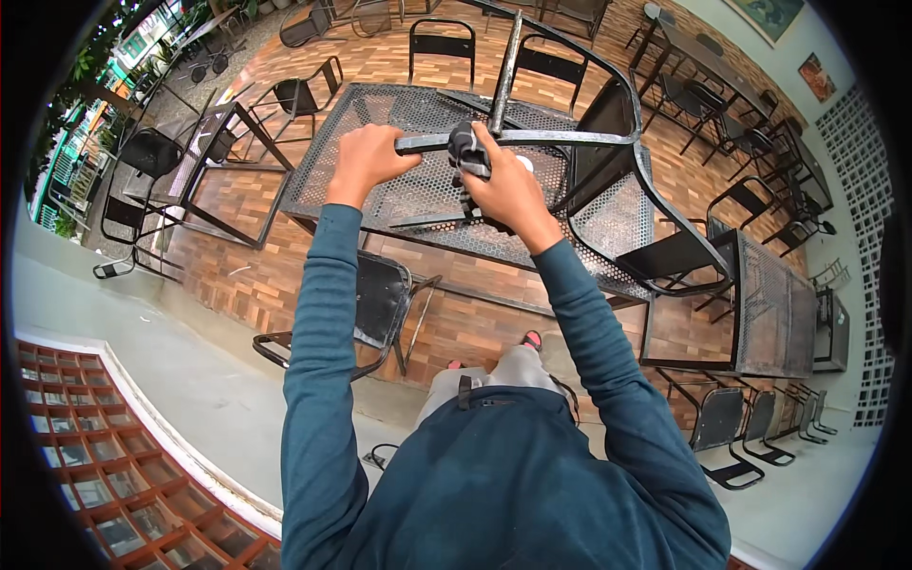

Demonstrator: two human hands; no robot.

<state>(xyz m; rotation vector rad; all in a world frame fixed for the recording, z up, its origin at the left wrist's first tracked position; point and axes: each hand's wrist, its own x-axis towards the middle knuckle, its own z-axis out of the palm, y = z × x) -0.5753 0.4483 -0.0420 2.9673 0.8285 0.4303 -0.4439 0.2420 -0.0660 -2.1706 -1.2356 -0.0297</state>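
Observation:
A black metal chair lies tipped over on top of a mesh-topped metal table. My left hand is wrapped round the end of one of the chair's bars. Farther along that same bar, my right hand presses a dark, light-patterned cloth against the metal, and part of the cloth hangs below. Another bar of the chair rises away from me just beyond the right hand. A small white thing shows behind my right hand, too covered to make out.
One black chair stands close in front of me, left of my legs. A second mesh table is at the right, with several chairs below it. More tables and chairs fill the tiled floor beyond. A low pale wall edge runs at lower left.

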